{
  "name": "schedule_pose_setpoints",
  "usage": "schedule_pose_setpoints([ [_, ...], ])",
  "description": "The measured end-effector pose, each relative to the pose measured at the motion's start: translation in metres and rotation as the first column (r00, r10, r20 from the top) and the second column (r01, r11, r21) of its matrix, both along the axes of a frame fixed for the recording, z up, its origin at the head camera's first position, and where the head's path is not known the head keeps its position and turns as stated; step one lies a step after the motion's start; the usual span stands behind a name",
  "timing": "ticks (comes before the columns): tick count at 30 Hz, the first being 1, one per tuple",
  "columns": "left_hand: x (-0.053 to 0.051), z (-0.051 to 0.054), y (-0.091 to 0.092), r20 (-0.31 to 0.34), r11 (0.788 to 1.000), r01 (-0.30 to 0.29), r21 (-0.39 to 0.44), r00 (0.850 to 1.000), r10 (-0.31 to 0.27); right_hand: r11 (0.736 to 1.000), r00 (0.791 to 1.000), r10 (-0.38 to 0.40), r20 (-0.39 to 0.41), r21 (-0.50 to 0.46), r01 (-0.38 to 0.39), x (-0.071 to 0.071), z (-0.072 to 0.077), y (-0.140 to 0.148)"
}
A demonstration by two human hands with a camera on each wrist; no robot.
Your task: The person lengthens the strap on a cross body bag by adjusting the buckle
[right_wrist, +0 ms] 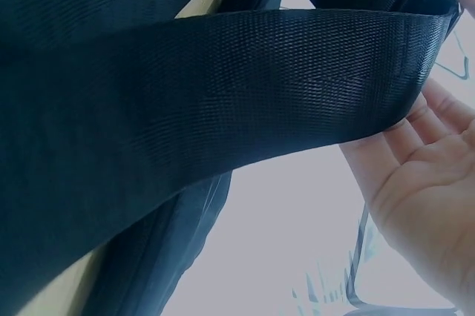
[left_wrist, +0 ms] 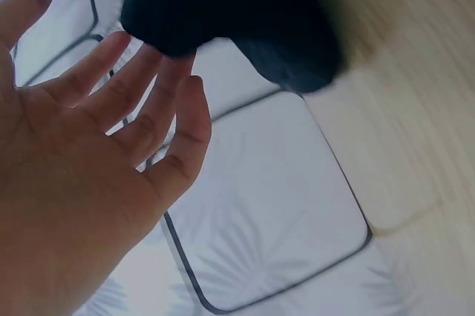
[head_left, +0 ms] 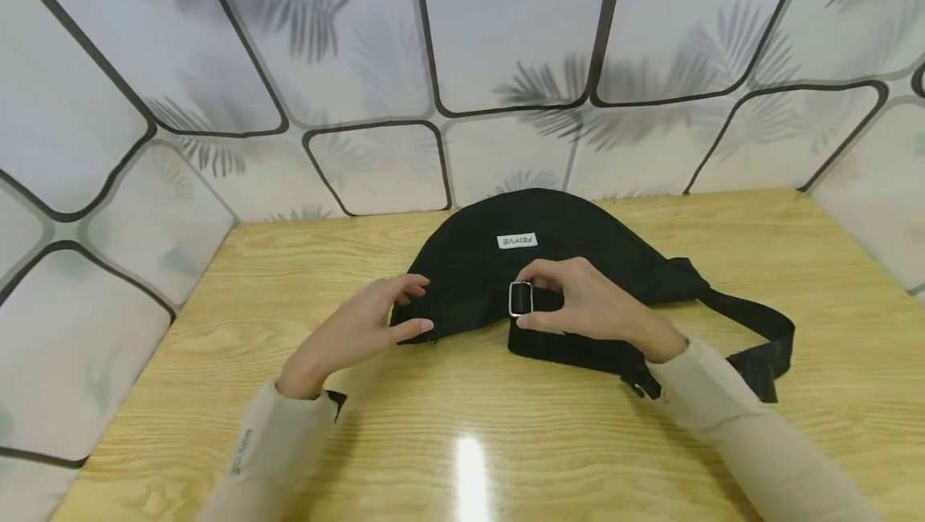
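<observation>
A black waist bag (head_left: 470, 281) with a small white label (head_left: 516, 241) lies on the table, its curved edge toward the wall. My right hand (head_left: 588, 301) pinches a silver rectangular slide buckle (head_left: 520, 299) on the black webbing strap (head_left: 571, 349) in front of the bag. From the right wrist view, the wide strap (right_wrist: 297, 79) loops toward the right hand's fingers (right_wrist: 404, 138). My left hand (head_left: 357, 329) is at the bag's left end, thumb and fingers spread apart and gripping nothing. In the left wrist view its fingertips (left_wrist: 171, 71) are close to black fabric; contact cannot be told.
The strap's far part (head_left: 766, 321) curves out to the right, with a black plastic clip (head_left: 639, 381) near the right sleeve. The wood-grain table (head_left: 405, 442) meets a wall covering (head_left: 376, 165) with a line-and-leaf pattern just behind the bag.
</observation>
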State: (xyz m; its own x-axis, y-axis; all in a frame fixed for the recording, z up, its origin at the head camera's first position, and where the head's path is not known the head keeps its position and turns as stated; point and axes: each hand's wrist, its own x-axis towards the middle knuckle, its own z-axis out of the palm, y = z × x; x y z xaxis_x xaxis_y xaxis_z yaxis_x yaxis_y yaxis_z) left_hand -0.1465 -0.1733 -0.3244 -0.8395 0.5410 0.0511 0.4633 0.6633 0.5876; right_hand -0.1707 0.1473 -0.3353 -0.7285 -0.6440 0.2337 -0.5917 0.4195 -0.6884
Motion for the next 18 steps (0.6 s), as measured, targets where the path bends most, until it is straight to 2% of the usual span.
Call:
schedule_pose_setpoints([
  [6,-0.007,0.004,0.036,-0.009,0.996,0.087,0.01,0.996,-0.087,1.0,1.0,0.013,-0.02,-0.02,-0.013,-0.001,-0.002,-0.002],
  [12,-0.014,0.002,0.063,0.008,0.991,0.13,0.003,0.991,-0.13,0.999,0.999,0.019,-0.032,-0.026,-0.02,-0.001,-0.001,-0.004],
  [18,-0.022,-0.004,0.082,0.043,0.985,0.173,0.016,0.984,-0.173,0.999,1.0,0.026,-0.009,-0.045,-0.027,-0.001,-0.001,-0.001],
])
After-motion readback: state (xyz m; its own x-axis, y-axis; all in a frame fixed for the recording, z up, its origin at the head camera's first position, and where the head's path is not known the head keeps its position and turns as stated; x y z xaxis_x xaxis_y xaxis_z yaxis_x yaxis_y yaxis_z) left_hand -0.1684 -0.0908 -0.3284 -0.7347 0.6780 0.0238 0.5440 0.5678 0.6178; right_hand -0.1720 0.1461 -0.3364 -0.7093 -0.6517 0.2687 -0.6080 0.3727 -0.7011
